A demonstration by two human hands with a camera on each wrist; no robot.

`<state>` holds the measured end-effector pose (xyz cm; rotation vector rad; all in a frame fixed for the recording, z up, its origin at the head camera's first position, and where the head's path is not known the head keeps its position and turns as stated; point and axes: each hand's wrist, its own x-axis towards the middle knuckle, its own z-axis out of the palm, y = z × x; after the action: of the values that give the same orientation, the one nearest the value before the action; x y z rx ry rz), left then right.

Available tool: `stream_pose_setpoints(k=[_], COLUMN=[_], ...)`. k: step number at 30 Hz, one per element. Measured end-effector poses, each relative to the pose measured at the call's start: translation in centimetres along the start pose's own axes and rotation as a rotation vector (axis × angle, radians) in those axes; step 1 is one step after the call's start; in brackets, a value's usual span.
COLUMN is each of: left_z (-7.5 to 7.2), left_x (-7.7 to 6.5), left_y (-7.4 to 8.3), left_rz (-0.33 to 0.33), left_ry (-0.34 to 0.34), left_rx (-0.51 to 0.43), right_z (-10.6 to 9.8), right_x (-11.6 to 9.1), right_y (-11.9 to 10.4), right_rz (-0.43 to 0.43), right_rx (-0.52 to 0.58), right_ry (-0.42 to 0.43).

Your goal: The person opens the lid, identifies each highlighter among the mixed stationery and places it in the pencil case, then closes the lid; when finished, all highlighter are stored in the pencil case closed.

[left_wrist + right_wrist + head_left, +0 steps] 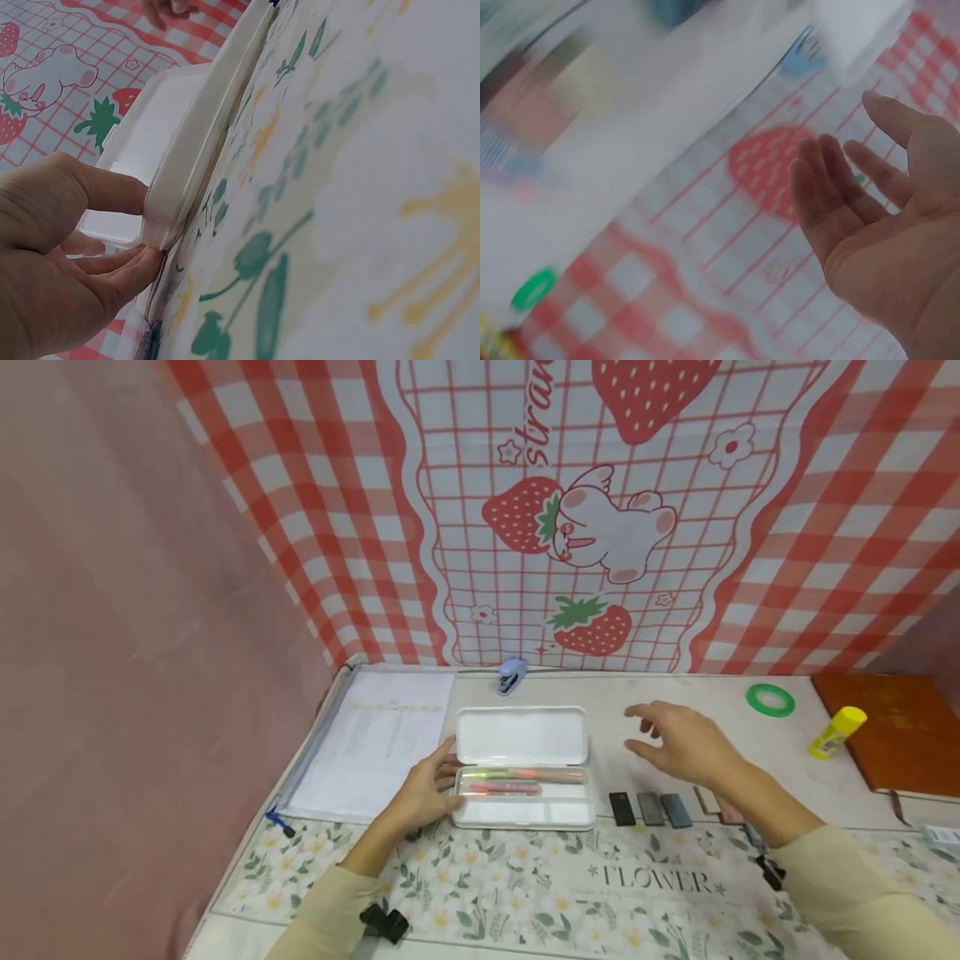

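Observation:
A white pencil case (547, 814) lies on the table with its hinged lid (522, 737) raised at the back. Several pens (504, 787) in pale, pink and green tones lie in its rear section. My left hand (426, 791) grips the case's left end; up close in the left wrist view, thumb and fingertips pinch the corner of the white case (202, 142). To the right of the case, my right hand (686, 745) hovers with loosely bent, parted fingers and holds nothing. The right wrist view shows the same right hand (885, 217) with its palm bare.
Small flat blocks, black (622, 808), grey and blue, lie in a row below my right hand. A lilac stapler (512, 676) stands behind the case, a paper folder (367, 735) left. Green tape (770, 700), a yellow glue stick (837, 732) and a brown notebook (892, 727) lie right.

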<state>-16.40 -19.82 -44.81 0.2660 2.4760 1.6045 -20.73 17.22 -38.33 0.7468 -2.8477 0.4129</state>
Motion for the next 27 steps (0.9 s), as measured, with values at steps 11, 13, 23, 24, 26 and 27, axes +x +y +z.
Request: stream_pose_setpoints(k=[11, 13, 23, 24, 26, 27], left_z=[-0.1, -0.2, -0.3, -0.2, -0.1, -0.1], left_x=[0.5, 0.5, -0.1, 0.1, 0.4, 0.6], left_y=[-2.0, -2.0, 0.0, -0.4, -1.2, -1.5], left_rz=[0.000, -0.001, -0.013, -0.007, 0.002, 0.003], left_ry=[-0.003, -0.001, -0.008, -0.008, -0.007, -0.005], left_rx=[-0.006, -0.009, -0.052, -0.055, -0.055, -0.052], right_z=[-2.9, -2.6, 0.2, 0.4, 0.7, 0.8], right_x=[-4.5, -4.7, -5.3, -5.4, -5.7, -5.7], right_y=[7.5, 7.9, 8.3, 8.4, 8.4, 8.4], right_rz=[0.181, 0.212, 0.401, 0.420, 0.455, 0.473], right_rx=[-0.062, -0.055, 0.031, 0.038, 0.045, 0.046], right_ry=[0.039, 0.013, -0.179, -0.199, -0.232, -0.246])
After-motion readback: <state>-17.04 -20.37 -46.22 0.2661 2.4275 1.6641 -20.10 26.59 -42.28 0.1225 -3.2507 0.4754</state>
